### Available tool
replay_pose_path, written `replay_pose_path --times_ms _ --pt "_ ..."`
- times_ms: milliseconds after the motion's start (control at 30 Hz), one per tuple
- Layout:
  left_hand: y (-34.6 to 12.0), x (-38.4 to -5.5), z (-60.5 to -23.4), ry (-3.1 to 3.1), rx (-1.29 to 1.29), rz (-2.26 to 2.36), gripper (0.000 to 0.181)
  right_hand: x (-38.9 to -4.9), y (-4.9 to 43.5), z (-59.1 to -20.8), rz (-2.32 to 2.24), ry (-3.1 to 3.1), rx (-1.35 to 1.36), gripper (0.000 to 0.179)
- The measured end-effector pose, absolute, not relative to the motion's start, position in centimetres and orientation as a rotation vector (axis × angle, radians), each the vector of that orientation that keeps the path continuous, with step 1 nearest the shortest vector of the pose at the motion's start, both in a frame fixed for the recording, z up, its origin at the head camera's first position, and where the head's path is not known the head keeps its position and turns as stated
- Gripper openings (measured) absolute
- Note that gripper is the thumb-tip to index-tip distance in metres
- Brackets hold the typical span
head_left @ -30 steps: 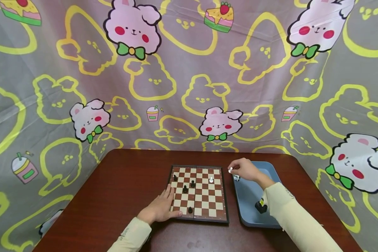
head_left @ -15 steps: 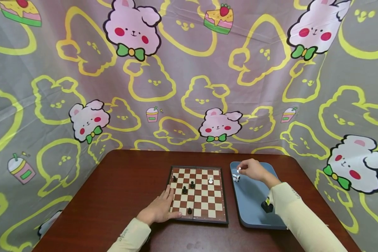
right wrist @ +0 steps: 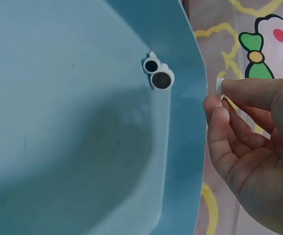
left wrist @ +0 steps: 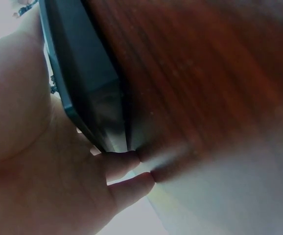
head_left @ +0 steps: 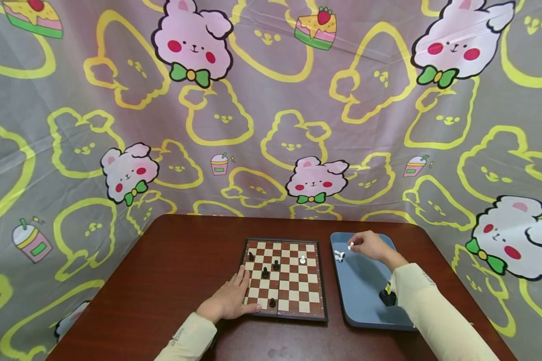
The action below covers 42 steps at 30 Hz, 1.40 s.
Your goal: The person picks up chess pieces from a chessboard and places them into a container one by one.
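Observation:
My right hand [head_left: 372, 245] pinches a small white chess piece [right wrist: 219, 87] between thumb and fingertips, above the far end of the blue tray [head_left: 359, 301]. Two more white chess pieces [right wrist: 161, 80] lie on their sides in the tray's far left corner. My left hand [head_left: 228, 298] rests along the left side of the chessboard [head_left: 313, 288], thumb at its front edge. In the left wrist view, fingertips touch the tabletop beside the board's dark side [left wrist: 82, 54]. On the board stand a white pawn [head_left: 302, 259] and several black pieces [head_left: 265, 273].
The dark red-brown table [head_left: 176, 271] carries the board in the middle and the tray to its right. A patterned cloth [head_left: 253, 125] hangs close behind and along both sides. A black wrist device [head_left: 387, 297] sits under my right cuff.
My right hand has moved right, from the gap between board and tray to over the tray, still pinching the white piece. The left hand stays at the board.

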<state>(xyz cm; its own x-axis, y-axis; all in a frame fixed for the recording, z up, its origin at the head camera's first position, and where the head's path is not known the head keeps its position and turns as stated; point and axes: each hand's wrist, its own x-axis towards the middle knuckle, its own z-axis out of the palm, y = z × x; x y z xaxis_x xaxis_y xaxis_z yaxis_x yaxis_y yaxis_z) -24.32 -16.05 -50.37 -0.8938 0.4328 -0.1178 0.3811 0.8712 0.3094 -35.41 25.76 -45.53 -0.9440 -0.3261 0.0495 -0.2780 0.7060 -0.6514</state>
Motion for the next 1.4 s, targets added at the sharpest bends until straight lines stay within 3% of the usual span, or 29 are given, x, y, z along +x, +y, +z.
replay_pose_path --times_ms 733,1400 --pt "-16.0 -24.3 -50.3 2.866 0.633 0.387 0.103 -35.5 26.9 -46.6 -1.073 2.802 -0.357 0.015" --pt "-16.1 -24.4 -50.4 2.870 0.637 0.402 0.103 -35.3 25.7 -45.7 -1.060 2.825 -0.481 0.021"
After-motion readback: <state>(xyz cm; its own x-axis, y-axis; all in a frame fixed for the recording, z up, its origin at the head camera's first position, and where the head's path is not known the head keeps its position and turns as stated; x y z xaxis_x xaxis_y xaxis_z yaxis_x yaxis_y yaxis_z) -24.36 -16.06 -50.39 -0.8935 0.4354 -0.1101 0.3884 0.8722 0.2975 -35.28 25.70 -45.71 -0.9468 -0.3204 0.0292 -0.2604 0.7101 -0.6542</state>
